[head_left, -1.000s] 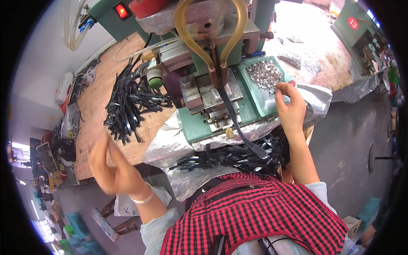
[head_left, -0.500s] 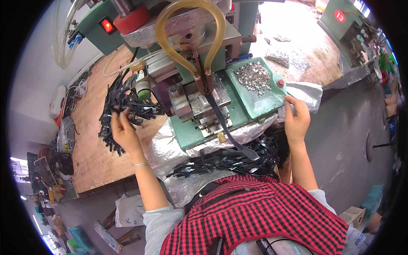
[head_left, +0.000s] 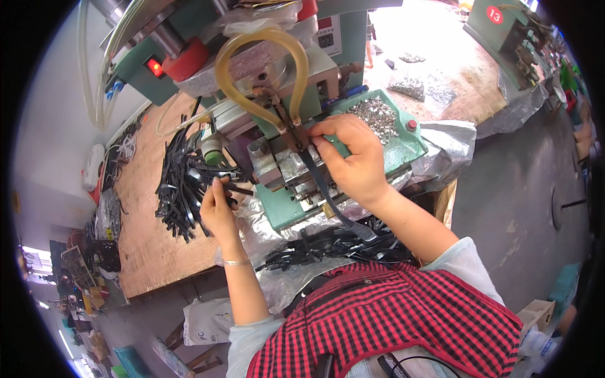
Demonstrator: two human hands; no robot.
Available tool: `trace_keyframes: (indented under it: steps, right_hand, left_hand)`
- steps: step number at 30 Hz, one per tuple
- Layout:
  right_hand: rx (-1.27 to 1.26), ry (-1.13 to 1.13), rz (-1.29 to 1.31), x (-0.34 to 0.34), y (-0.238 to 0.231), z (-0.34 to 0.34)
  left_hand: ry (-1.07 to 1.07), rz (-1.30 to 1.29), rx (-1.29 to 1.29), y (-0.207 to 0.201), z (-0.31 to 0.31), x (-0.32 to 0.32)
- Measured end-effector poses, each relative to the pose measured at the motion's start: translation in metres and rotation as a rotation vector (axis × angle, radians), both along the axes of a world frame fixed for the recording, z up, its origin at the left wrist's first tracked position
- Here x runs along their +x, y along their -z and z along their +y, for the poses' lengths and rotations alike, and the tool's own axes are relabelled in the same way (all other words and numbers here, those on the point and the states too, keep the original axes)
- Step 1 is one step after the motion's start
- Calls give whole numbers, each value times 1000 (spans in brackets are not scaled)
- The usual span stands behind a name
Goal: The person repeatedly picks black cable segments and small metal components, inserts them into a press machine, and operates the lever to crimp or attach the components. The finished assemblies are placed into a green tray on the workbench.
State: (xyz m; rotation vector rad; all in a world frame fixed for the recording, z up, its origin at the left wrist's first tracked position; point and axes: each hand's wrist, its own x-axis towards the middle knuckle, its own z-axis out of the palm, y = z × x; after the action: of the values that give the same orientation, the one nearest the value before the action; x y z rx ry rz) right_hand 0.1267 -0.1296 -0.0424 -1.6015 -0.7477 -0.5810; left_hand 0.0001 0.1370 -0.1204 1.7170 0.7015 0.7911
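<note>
My left hand is closed with thumb and forefinger on a black strap at the right side of a heap of black straps. My right hand reaches to the tooling of a green bench press, its thumb and fingertips pinched beside the brown clamp. Whatever small thing these fingers hold is hidden. One black strap lies in the press under the clamp, its free end hanging toward me. My right hand partly covers a green tray of small shiny metal pieces.
A looped yellowish hose rises over the tooling. More black straps lie between the press and my checked apron. Silvery sheeting drapes the bench's right edge. A second green machine stands at far right.
My right hand has moved left from the tray's corner to the press tooling. My left hand has shifted right and slightly down from the heap, with a strap in its fingers.
</note>
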Motion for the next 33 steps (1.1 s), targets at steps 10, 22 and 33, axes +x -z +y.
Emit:
trace_keyframes:
  steps: [10, 22, 33]
  right_hand:
    - [363, -318, 560, -24, -19, 14]
    - [22, -78, 529, 24, -8, -49]
    - [-547, 358, 192, 27, 65, -109]
  left_hand:
    - [32, -495, 266, -93, -74, -7]
    - [471, -581, 1270, -88, -133, 27]
    - [490, -530, 1227, -87, -137, 22]
